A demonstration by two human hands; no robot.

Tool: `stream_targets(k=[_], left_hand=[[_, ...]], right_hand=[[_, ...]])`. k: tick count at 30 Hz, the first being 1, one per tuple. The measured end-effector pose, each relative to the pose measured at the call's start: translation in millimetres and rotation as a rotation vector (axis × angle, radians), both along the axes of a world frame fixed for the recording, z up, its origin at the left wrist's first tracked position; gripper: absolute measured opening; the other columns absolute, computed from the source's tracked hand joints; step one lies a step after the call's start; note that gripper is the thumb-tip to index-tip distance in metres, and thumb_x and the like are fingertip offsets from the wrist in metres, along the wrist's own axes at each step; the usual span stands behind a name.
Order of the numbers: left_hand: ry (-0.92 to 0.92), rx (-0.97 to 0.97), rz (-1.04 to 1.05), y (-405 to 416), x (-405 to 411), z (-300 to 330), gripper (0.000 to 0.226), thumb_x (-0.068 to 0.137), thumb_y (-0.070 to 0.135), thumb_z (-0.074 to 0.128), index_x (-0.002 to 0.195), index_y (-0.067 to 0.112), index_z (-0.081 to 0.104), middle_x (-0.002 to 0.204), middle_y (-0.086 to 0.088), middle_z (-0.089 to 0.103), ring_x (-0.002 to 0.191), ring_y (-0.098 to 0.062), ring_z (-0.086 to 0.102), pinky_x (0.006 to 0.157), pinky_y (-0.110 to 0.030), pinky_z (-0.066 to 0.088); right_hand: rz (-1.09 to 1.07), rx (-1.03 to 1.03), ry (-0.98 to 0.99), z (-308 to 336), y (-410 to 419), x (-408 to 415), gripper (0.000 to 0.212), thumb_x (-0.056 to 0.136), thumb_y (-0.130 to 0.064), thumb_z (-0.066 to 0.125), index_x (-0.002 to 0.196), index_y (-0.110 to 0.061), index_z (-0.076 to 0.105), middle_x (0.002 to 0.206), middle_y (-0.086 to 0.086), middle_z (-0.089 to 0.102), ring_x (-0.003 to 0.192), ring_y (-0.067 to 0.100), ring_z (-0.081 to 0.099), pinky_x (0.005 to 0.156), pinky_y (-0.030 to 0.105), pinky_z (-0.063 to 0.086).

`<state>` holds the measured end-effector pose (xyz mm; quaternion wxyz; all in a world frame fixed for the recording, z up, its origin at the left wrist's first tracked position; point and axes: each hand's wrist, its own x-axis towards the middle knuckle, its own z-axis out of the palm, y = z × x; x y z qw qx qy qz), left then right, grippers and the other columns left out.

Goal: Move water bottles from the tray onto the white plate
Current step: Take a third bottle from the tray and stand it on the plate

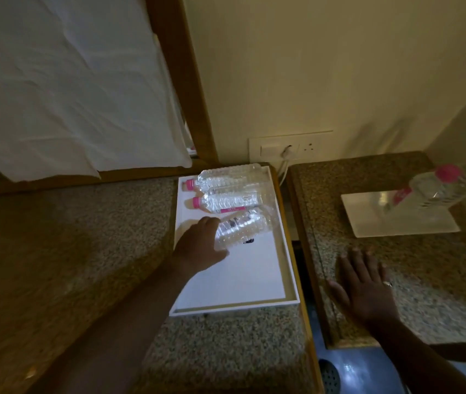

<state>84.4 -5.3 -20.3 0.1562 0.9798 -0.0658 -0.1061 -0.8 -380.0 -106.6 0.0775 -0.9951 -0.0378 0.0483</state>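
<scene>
A white tray (254,282) rests on the left granite counter. Two clear water bottles with pink caps lie on their sides at its far end, one at the back (226,177) and one nearer (226,202). My left hand (199,245) grips the neck end of a third bottle (247,226) lying across the tray's middle. On the right counter stands the white plate (396,220) with two upright pink-capped bottles (450,184) at its far right. My right hand (365,285) lies flat on the right counter, fingers spread, holding nothing.
A gap (304,268) separates the two granite counters, with a floor drain (329,375) below. A wall socket with a plugged cable (287,150) sits behind the tray. White cloth (64,81) hangs at the upper left over a wooden frame.
</scene>
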Motion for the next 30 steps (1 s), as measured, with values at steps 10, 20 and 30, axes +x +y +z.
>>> stream_targets(k=[10,20,30], left_hand=[[-0.064,-0.191,-0.050,23,-57,6,0.074,0.062,0.048,0.081,0.125,0.018,0.057,0.121,0.001,0.063,0.101,-0.012,0.059,0.079,-0.017,0.043],[-0.156,-0.526,-0.055,-18,-26,79,0.067,0.053,0.057,0.083,0.113,0.040,0.058,0.110,0.016,0.063,0.099,-0.003,0.061,0.073,-0.010,0.051],[-0.045,-0.843,0.319,-70,-18,52,0.063,0.040,0.049,0.092,0.097,0.034,0.067,0.088,0.016,0.073,0.083,0.001,0.069,0.065,-0.013,0.053]], right_hand=[[-0.012,-0.002,0.015,-2,-1,-1,0.084,0.093,-0.072,0.020,0.147,-0.012,0.041,0.155,0.021,0.034,0.144,0.045,0.023,0.112,0.067,0.021],[-0.031,0.009,0.016,-4,-3,0,0.084,0.093,-0.072,0.019,0.147,-0.012,0.042,0.155,0.019,0.035,0.144,0.043,0.024,0.112,0.065,0.020],[-0.045,0.042,0.037,-8,-8,0,0.076,0.095,-0.069,0.026,0.149,-0.018,0.037,0.157,0.015,0.032,0.145,0.040,0.023,0.114,0.059,0.016]])
